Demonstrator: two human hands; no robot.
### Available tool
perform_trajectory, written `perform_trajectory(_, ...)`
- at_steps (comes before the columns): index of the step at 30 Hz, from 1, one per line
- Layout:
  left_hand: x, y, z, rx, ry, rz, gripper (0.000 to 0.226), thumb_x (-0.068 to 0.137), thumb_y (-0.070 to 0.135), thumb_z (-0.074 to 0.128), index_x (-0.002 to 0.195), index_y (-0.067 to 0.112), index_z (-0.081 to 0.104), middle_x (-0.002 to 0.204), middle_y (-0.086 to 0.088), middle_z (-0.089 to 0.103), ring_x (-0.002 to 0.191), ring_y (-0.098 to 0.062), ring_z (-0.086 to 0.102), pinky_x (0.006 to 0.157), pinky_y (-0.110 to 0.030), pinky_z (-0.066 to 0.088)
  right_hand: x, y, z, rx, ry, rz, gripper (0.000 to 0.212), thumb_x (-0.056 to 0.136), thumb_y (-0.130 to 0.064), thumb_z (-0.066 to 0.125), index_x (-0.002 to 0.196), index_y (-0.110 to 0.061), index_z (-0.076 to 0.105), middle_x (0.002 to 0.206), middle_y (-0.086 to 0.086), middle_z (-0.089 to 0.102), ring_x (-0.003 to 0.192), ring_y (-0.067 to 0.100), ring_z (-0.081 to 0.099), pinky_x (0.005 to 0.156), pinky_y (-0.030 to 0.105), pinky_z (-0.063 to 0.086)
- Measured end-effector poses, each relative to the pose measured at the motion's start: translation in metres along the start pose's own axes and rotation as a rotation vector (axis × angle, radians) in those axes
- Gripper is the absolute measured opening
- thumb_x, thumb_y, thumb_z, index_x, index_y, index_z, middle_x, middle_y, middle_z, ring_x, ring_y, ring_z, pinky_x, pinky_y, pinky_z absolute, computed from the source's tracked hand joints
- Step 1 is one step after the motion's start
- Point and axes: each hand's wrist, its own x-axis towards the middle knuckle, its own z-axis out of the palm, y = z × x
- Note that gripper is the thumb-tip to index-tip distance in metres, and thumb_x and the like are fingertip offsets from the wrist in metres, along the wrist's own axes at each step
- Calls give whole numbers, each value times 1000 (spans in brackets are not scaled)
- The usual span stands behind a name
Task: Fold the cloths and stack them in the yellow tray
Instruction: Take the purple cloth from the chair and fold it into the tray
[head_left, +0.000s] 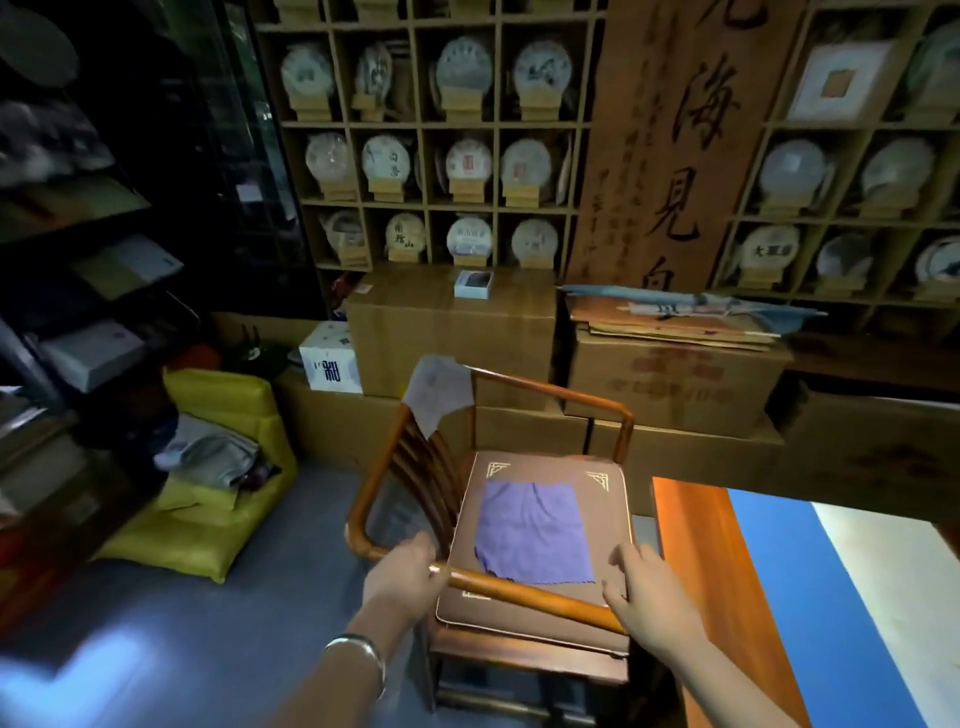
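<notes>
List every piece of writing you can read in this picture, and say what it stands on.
"海" and "見": large brushed characters on the tall brown wooden plaque.
Smaller column on that plaque: too blurred.
Round paper-wrapped tea cakes on the shelves: labels too small.
White carton: dark blue mark, unreadable.
Brown cardboard box: red print blurred.

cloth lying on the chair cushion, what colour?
Purple cloth, lying flat on the brown cushion; the head view shows it clearly.

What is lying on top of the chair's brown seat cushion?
A purple cloth lies spread flat on the cushion. The right hand rests at its near edge. Anything beneath the cloth is hidden.
</notes>
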Motion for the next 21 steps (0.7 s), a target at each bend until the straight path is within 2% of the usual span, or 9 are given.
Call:
perform_trajectory(3, 36, 23, 7, -9, 11, 11, 22, 87, 41, 57, 92, 20, 50, 94, -2, 64, 91, -21, 62, 78, -35, 51, 39, 15, 3, -18, -35, -38, 27, 89, -36, 52, 112, -22, 52, 112, 0, 57, 99, 17, 56, 80, 26, 43)
perform_trajectory(6, 67, 39, 17, -24, -25, 8, 21, 88, 40, 58, 94, 20, 51, 91, 0, 64, 87, -20, 63, 74, -34, 50, 72, 26, 9, -35, -70, -51, 27, 90, -35, 51, 112, -19, 52, 111, 3, 57, 99, 21, 56, 76, 28, 41)
perform_trajectory(9, 92, 43, 28, -50, -80, -11, 20, 86, 40, 59, 92, 23, 50, 82, 4, 61, 82, -19, 61, 71, -31, 46, 94, 33, 22, -16, -137, -34, 26, 90, -35, 51, 112, -20, 50, 112, 2, 56, 99, 20, 55, 78, 28, 42)
perform_trajectory(12, 126, 40, 41, -66, -138, -41, 19, 86, 38, 59, 91, 22, 50, 83, 2, 62, 81, -19, 60, 76, -33, 50, 118, 38, 38, -21, -197, -21, 28, 90, -34, 50, 114, -20, 49, 114, 2, 55, 101, 19, 54, 81, 29, 44)
perform_trajectory(14, 153, 37, 49, -67, -163, -37, 19, 86, 37, 60, 90, 22, 49, 84, 1, 62, 81, -19, 60, 73, -31, 48, 136, 41, 50, -29, -241, -11, 29, 90, -33, 50, 116, -19, 49, 114, 3, 55, 101, 20, 54, 80, 30, 44)
perform_trajectory(18, 208, 26, 68, -73, -254, -23, 22, 86, 33, 61, 98, 16, 55, 90, -1, 64, 88, -24, 62, 76, -34, 50, 175, 44, 75, -50, -308, 41, 30, 89, -33, 52, 116, -20, 48, 115, 3, 55, 100, 19, 54, 81, 28, 45)
perform_trajectory(21, 249, 9, 90, -42, -315, -4, 24, 87, 31, 57, 104, 14, 55, 103, -6, 65, 96, -27, 62, 79, -36, 50, 207, 47, 101, -41, -332, 86, 32, 88, -37, 55, 116, -22, 48, 115, 0, 56, 100, 16, 55, 81, 26, 45)
